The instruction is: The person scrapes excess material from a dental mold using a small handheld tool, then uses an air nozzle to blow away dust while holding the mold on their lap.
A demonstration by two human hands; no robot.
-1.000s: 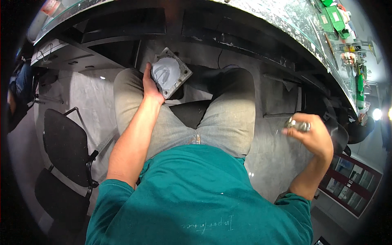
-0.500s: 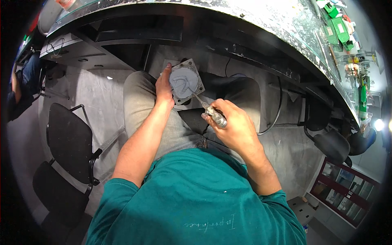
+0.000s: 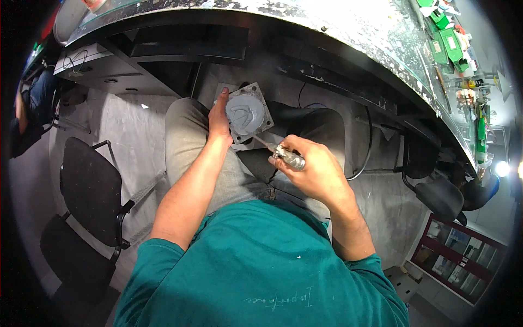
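Note:
My left hand (image 3: pixel 219 121) grips the left side of a squarish metal flask (image 3: pixel 263 97) with holes at its corners, held between my knees. A round, pale grey plaster fill (image 3: pixel 256 117) sits in it, marked with a horseshoe-shaped arch. In my right hand (image 3: pixel 316 166) is a screwdriver-like tool (image 3: pixel 291 157), its translucent handle spotted and its thin shaft pointing at the flask. The tip lies at the flask's lower edge, near the corner hole; whether it touches is hard to tell.
A paint-spattered workbench (image 3: pixel 305 27) curves across the top, with green bins (image 3: pixel 451 46) at its right end. Black chairs (image 3: pixel 90 182) stand on the left, and another chair (image 3: pixel 438 193) on the right. A person (image 3: pixel 35 106) sits at far left.
The tool's tip has shifted down and left, off the plaster face to the flask's lower edge. The flask has turned slightly; my left hand keeps its grip.

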